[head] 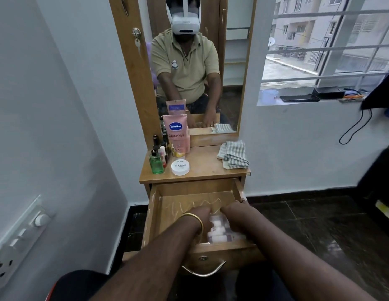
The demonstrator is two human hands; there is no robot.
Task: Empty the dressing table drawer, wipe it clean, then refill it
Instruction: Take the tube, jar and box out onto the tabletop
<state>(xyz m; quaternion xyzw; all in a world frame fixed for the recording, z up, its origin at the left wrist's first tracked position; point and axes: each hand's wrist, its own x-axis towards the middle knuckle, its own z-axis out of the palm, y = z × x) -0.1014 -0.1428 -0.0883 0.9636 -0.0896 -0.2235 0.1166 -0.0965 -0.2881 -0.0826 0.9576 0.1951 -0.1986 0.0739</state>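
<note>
**Wooden drawer: hands reaching the last pale bottles**

Wooden dressing table (208, 168) is standing against the wall, and its worktop is carrying a pink lotion tube (175, 135), a green bottle (156, 163), a white nail-polish tub (180, 167) and a folded striped cloth (233, 155). The drawer (195, 200) is standing pulled out toward the person; its far half is showing bare wood.

Pale bottles (218, 232) are lying on their sides in the near right corner, against the front panel. Their long axes are running roughly left to right, across the drawer; which end is the cap cannot be told.

Both hands are reaching down from above. The left hand (203, 216) is curling its grip at the left ends of the bottles; the right hand (234, 213) is covering the right ends and is lying nearer. Whether either grip is closing on a bottle cannot be told. Judgement: emptying is nearly complete, and wiping is not yet begun.
</note>
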